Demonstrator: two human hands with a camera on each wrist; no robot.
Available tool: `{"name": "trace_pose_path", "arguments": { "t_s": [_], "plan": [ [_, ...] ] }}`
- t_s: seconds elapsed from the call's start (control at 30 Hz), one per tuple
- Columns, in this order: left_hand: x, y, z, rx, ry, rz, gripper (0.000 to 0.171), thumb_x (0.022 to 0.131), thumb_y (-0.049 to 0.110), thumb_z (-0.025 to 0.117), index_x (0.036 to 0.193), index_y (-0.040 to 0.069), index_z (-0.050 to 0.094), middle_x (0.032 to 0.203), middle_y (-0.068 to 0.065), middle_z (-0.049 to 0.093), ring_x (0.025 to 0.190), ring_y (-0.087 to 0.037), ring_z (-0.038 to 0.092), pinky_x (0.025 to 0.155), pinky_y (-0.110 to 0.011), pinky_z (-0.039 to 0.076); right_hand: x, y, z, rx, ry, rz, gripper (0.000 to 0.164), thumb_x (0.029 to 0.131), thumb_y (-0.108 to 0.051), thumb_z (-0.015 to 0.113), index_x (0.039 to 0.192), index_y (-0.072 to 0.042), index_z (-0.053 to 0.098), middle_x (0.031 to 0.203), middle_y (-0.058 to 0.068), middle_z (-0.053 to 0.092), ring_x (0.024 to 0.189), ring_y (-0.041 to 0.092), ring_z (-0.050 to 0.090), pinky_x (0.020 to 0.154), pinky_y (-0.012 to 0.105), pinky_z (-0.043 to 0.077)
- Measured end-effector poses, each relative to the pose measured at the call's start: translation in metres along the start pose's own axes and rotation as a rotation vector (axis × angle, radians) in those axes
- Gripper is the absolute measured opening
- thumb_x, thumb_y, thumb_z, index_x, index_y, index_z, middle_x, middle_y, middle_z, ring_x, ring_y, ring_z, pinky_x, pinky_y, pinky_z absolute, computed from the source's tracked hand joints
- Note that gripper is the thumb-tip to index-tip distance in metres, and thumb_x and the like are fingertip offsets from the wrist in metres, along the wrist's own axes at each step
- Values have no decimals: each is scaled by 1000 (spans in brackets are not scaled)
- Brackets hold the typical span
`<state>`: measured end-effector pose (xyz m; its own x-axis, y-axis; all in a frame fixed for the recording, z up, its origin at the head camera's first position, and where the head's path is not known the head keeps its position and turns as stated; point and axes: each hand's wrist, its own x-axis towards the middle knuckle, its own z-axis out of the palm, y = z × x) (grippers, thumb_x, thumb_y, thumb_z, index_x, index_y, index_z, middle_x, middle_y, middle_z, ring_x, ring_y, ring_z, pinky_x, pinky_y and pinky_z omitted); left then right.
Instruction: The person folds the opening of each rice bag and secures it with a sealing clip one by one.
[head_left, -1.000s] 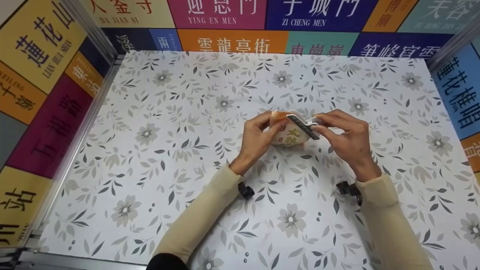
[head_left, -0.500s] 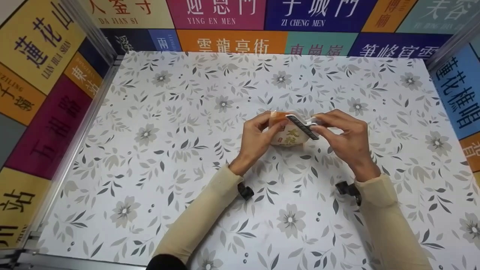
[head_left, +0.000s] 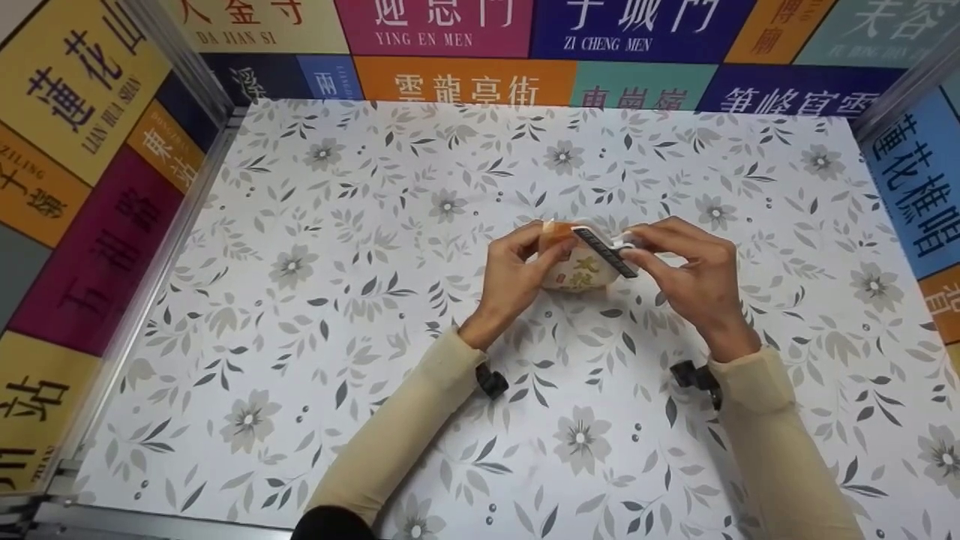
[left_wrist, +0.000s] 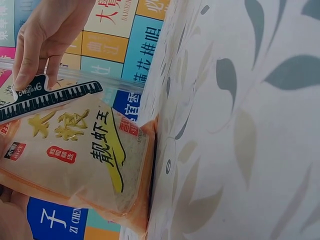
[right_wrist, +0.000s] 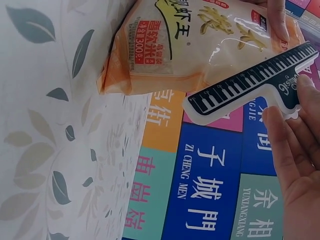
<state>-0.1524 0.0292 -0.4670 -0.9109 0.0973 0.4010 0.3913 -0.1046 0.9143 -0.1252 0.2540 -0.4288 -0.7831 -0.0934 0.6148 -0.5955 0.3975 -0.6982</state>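
In the head view my left hand (head_left: 514,281) grips a plastic bag of rice (head_left: 589,271) by its side near the top, thumb on the printed front. The bag (left_wrist: 75,150) has orange edges, and its base meets the tabletop in the left wrist view. A long bag clip (head_left: 606,253) with a piano-key pattern lies slantwise at the bag's upper end. My right hand (head_left: 697,277) pinches the clip's handle between thumb and fingers. In the right wrist view one end of the clip (right_wrist: 250,75) sticks out past the bag's side. Whether its jaws stand apart is unclear.
A white tabletop (head_left: 300,420) with grey flowers and leaves lies under both hands. Colourful panels (head_left: 465,79) with Chinese lettering rise behind it and at both sides. A metal rail (head_left: 150,300) runs along the left edge. Small black cameras (head_left: 491,381) sit on the wrists.
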Motion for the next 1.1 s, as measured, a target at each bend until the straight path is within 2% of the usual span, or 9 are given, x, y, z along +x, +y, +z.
{"name": "trace_pose_path", "arguments": {
  "t_s": [0.23, 0.57, 0.93, 1.1],
  "plan": [
    [-1, 1, 0, -6, -2, -3, 18, 91, 2, 78, 107, -6, 77, 103, -23, 78, 84, -2, 70, 80, -26, 62, 0, 0, 2, 10, 19, 19, 33, 73, 16, 85, 102, 1, 82, 92, 17, 79, 85, -1, 73, 77, 14, 59],
    [0, 1, 0, -6, -10, 1, 17, 92, 6, 78, 106, -4, 78, 100, -21, 78, 83, -3, 70, 80, -24, 60, 1, -2, 1, 29, 18, 31, 32, 73, 18, 84, 102, 3, 81, 92, 21, 78, 84, -1, 72, 78, 15, 59],
    [0, 1, 0, -22, -10, 5, 19, 92, 2, 77, 108, -7, 76, 104, -24, 77, 85, -3, 71, 82, -32, 64, 2, -2, 2, 27, 22, 23, 32, 73, 17, 84, 102, 3, 82, 93, 19, 79, 84, -1, 73, 77, 15, 59],
    [0, 1, 0, -24, -7, -8, 19, 91, 2, 78, 108, -7, 76, 103, -24, 77, 83, -4, 71, 80, -29, 63, 1, 0, 2, 0, 4, 51, 32, 75, 16, 84, 104, 2, 81, 93, 17, 77, 87, 0, 71, 81, 15, 59]
  ]
}}
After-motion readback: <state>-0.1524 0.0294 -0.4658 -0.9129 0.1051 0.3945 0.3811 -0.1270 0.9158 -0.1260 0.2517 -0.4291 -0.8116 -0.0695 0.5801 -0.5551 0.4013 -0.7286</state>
